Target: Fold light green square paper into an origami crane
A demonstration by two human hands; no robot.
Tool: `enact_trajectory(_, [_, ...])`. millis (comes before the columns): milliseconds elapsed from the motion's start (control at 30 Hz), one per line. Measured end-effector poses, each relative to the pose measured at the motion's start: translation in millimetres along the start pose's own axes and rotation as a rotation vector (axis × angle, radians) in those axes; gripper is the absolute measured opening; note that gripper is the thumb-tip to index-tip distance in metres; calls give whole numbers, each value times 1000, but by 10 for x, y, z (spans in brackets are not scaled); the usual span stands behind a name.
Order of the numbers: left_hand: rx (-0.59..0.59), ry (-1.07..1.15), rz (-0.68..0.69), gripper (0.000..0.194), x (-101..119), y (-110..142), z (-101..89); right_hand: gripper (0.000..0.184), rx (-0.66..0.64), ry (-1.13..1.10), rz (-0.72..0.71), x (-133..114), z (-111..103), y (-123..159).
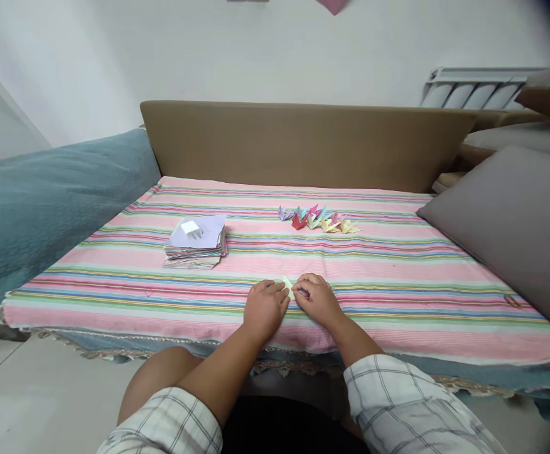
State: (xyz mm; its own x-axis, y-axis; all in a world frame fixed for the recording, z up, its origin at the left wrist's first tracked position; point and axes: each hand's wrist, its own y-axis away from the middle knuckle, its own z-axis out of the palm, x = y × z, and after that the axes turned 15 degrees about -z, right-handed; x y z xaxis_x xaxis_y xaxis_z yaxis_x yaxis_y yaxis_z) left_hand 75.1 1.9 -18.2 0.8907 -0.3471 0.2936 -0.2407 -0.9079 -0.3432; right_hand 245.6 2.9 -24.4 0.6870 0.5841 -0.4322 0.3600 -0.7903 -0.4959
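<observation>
A small piece of pale green folded paper (288, 288) lies on the striped cloth between my hands. My left hand (266, 309) rests against its left side, fingers bent and pressed down on it. From the right, my right hand (319, 299) pinches the paper's edge between thumb and fingers. Parts of the paper are hidden under my fingertips. Beyond my hands stands a group of folded paper cranes (313, 218) in purple, blue, red, pink, green and yellow.
A thick stack of paper sheets (195, 253) sits at left, with a small white block-like object (191, 229) on top. The striped cloth (114, 252) covers the seat. A grey cushion (515, 221) leans at right, a blue-covered armrest (57, 195) stands at left, and a brown backrest (293, 145) behind.
</observation>
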Motion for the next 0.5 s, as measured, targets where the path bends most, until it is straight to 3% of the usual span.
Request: enact_trajectory(500, [-49, -26, -25, 29, 42, 35, -35, 16, -92, 56, 102, -55, -17, -22])
